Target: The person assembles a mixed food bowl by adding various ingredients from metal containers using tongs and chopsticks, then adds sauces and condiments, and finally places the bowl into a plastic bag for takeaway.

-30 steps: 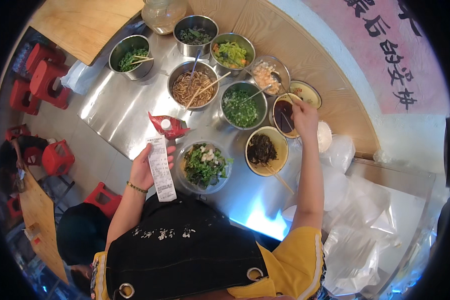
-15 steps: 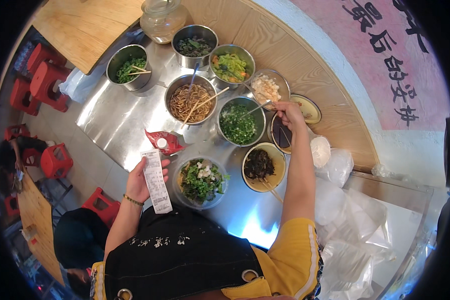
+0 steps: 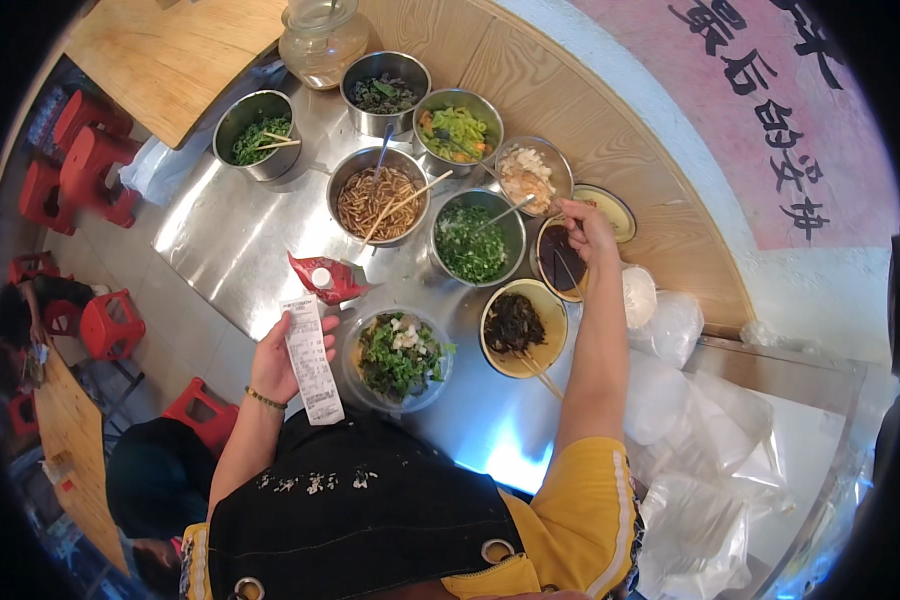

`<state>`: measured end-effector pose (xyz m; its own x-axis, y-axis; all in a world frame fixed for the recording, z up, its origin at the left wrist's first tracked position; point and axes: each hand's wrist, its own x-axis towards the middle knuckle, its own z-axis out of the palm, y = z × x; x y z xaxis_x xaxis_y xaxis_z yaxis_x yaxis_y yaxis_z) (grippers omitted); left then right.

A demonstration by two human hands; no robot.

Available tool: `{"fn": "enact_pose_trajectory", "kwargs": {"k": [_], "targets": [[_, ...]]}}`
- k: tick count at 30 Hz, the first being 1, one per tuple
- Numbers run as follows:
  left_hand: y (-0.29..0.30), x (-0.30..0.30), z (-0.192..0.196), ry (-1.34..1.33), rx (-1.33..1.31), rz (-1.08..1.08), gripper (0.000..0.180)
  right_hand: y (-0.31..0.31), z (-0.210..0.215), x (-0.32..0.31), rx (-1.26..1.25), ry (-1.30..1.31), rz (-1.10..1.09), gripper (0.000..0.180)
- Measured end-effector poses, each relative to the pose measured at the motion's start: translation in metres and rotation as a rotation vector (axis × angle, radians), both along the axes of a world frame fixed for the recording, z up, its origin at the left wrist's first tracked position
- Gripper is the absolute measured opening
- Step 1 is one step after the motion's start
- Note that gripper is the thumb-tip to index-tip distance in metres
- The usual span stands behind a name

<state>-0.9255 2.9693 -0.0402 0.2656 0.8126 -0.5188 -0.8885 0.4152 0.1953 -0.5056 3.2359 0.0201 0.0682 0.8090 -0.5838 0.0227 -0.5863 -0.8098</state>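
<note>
My left hand (image 3: 278, 362) holds a long white printed receipt (image 3: 313, 362), thumb over its edge and fingers spread behind. Right of it stands a clear round bowl (image 3: 361, 372) of chopped greens topped with white bits. My right hand (image 3: 587, 229) is closed at the near rim of a bowl of pale chopped pieces (image 3: 527, 178), pinching what looks like a spoon handle; its far end is not clear. Below that hand sits a bowl of dark sauce (image 3: 558, 262). Just left is a steel pot of chopped green onions (image 3: 470, 243) with a spoon in it.
A red spouted pouch (image 3: 327, 279) lies above the receipt. Steel pots of brown strips (image 3: 375, 204), mixed vegetables (image 3: 457, 133) and greens (image 3: 257, 140) stand farther back, near a glass jar (image 3: 320, 45). Chopsticks rest in a dark-food bowl (image 3: 515, 335). Plastic bags (image 3: 705, 430) lie right; red stools (image 3: 98, 170) stand left.
My right hand has shifted slightly right and down, near the rim of the pale-pieces bowl. My left hand keeps the receipt almost in place. The whole view has moved a little.
</note>
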Motion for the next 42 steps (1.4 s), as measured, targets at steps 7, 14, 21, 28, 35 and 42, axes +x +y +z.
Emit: {"fn": "enact_pose_trajectory", "kwargs": {"k": [7,14,21,28,35,42], "targets": [[-0.001,0.002,-0.001,-0.066,0.058,-0.003,0.049,-0.02,0.061,-0.004,0.099,-0.133,0.063,0.028],[0.001,0.004,-0.001,-0.051,0.124,-0.064,0.049,-0.133,0.073,-0.026,0.11,-0.27,0.339,0.027],[0.002,0.003,0.005,-0.055,0.102,-0.054,0.047,-0.219,0.042,-0.078,0.235,-0.48,0.758,0.023],[0.0,0.0,0.004,-0.2,0.154,-0.002,0.05,-0.126,0.057,-0.035,0.456,-0.59,0.305,0.026],[0.003,0.0,0.015,-0.239,0.194,-0.011,0.051,-0.009,-0.014,-0.022,0.292,-0.936,0.353,0.026],[0.002,0.0,0.016,-0.227,0.22,0.0,0.051,0.026,-0.021,-0.031,-0.052,-0.588,0.248,0.014]]}}
